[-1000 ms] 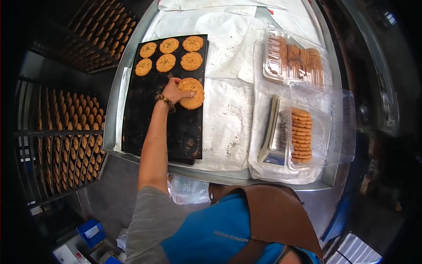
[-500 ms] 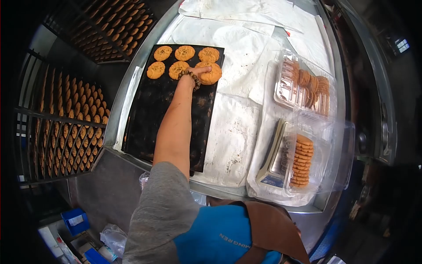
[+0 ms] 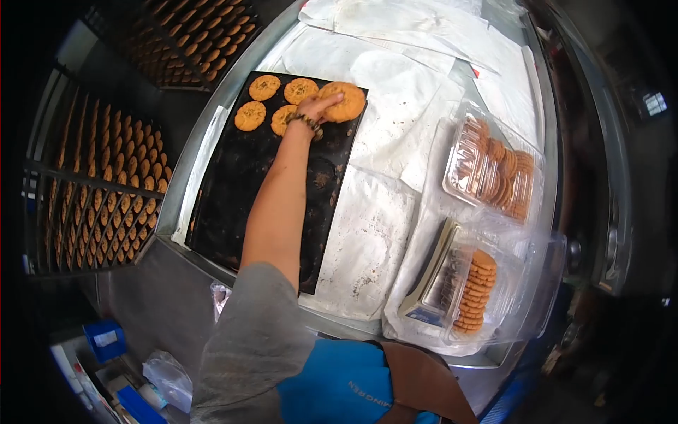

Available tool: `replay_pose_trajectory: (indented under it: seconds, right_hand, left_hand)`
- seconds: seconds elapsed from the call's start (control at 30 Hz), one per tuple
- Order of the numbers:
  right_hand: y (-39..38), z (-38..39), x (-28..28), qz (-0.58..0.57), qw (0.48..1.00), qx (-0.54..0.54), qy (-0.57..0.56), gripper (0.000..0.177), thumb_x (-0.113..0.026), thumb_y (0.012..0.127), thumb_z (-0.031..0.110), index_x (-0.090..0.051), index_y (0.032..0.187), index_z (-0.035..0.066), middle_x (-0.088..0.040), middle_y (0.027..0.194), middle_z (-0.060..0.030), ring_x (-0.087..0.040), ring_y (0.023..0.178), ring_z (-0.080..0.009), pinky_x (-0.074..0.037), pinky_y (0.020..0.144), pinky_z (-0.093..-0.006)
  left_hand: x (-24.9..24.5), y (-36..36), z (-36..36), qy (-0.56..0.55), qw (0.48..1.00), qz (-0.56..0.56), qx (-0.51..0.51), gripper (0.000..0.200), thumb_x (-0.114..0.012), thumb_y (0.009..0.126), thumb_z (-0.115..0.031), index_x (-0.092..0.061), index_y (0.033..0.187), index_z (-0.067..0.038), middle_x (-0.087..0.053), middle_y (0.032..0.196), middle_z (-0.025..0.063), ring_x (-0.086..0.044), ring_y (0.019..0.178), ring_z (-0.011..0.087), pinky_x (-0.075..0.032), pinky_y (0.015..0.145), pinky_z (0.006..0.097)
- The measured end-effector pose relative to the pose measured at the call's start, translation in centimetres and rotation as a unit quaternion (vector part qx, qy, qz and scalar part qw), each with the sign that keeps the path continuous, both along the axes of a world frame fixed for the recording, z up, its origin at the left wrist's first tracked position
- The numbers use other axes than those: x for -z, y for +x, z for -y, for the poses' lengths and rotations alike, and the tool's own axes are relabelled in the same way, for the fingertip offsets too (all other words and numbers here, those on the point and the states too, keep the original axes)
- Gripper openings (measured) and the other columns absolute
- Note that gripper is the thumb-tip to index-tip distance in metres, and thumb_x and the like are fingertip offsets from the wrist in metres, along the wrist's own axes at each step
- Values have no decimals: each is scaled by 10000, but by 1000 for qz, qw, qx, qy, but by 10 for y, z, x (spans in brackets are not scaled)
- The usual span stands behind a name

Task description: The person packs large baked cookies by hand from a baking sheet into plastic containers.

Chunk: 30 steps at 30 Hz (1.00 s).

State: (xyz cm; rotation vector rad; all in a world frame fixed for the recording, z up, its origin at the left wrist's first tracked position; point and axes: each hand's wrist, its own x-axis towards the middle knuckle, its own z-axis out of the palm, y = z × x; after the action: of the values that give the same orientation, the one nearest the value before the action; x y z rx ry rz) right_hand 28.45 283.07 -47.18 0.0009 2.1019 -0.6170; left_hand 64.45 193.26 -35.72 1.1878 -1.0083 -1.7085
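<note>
My left hand (image 3: pixel 319 107) reaches over the far right corner of the black baking tray (image 3: pixel 240 191), a beaded bracelet on its wrist. Its fingers are closed on a round golden cookie (image 3: pixel 344 103), with the thumb across the top; the underside of that grip is hidden. More cookies lie left of the hand, among them one at the corner (image 3: pixel 265 87) and one partly behind the wrist (image 3: pixel 281 121). My right hand is out of view.
On the right, an open clear plastic box (image 3: pixel 519 283) holds a stack of cookies (image 3: pixel 477 291) on a scale (image 3: pixel 431 283). Behind it stands another filled clear box (image 3: pixel 492 166). White paper (image 3: pixel 374 219) covers the table. Racks of cookies (image 3: pixel 106 177) stand at the left.
My left hand has lifted the cookie from the second row and moved it away from me, over where the far right cookie lay.
</note>
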Motion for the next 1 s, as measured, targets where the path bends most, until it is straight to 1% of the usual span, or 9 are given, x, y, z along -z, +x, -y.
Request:
replay_pose_trajectory:
  seconds: [0.27, 0.33, 0.53, 0.73, 0.83, 0.87, 0.9, 0.93, 1.0]
  right_hand:
    - [-49, 41, 14, -17, 995, -101, 5, 239, -692, 965, 204, -701, 1131, 31, -736, 958, -126, -672, 792, -170, -538, 680, -314]
    - [-49, 47, 20, -15, 992, -124, 7, 242, -692, 966, 204, -700, 1134, 31, -737, 960, -127, -672, 792, -172, -539, 680, -314]
    - [-59, 69, 27, -20, 980, -198, 12, 249, -691, 967, 207, -698, 1141, 29, -738, 964, -131, -675, 792, -175, -541, 680, -316]
    - [-69, 82, 39, -31, 964, -264, 14, 257, -691, 968, 209, -696, 1149, 27, -739, 968, -134, -678, 792, -179, -543, 681, -317]
    - [-58, 69, 44, -30, 960, -278, 21, 260, -690, 968, 210, -694, 1153, 26, -739, 970, -136, -679, 793, -181, -544, 681, -318]
    - [-48, 60, 41, -31, 961, -273, 24, 262, -690, 968, 210, -694, 1154, 26, -739, 970, -137, -679, 793, -182, -544, 681, -318]
    - [-39, 35, 37, -41, 966, -255, 33, 263, -690, 968, 210, -694, 1156, 26, -739, 971, -137, -680, 793, -182, -545, 681, -319]
    - [-30, -8, 17, -59, 972, -222, 52, 264, -690, 969, 211, -693, 1157, 26, -739, 972, -138, -680, 793, -183, -545, 681, -319]
    - [-17, -68, -12, -61, 971, -213, 89, 266, -690, 969, 211, -693, 1160, 25, -740, 973, -139, -681, 793, -184, -546, 681, -319]
  left_hand:
    - [11, -42, 46, 93, 988, 116, -44, 686, -923, 760, -186, -578, 1258, 135, -734, 1105, 180, -759, 944, 257, -649, 792, 342]
    - [21, -36, 51, 133, 990, -41, 1, 584, -904, 773, -160, -633, 1228, 87, -746, 1098, 164, -754, 978, 244, -646, 817, 354]
    - [48, -34, 52, 127, 987, -85, 39, 484, -886, 788, -149, -687, 1202, 5, -758, 1101, 127, -750, 990, 230, -632, 860, 374]
    - [37, -42, 36, 139, 986, -55, -70, 555, -931, 729, -152, -677, 1178, 53, -756, 1080, 139, -758, 912, 222, -636, 801, 325]
    - [3, -6, 10, 144, 984, 47, -92, 525, -926, 742, -295, -711, 1167, -75, -755, 1058, 64, -746, 897, 197, -590, 679, 317]
    - [-1, 8, -1, 78, 991, -25, -108, 518, -907, 759, -339, -706, 1185, -123, -746, 1085, 49, -735, 914, 185, -545, 648, 294]
    - [-34, 16, -26, 20, 981, -122, -146, 510, -866, 806, -266, -676, 1230, -57, -736, 1140, 92, -735, 996, 214, -600, 755, 338]
    - [-34, 33, -25, -46, 973, -224, -20, 499, -803, 868, -210, -635, 1280, 15, -729, 1171, 140, -726, 1071, 256, -619, 897, 395]
    - [-2, 79, 1, -8, 986, -158, -44, 518, -799, 879, -191, -621, 1299, 54, -719, 1224, 157, -720, 1103, 275, -611, 942, 412]
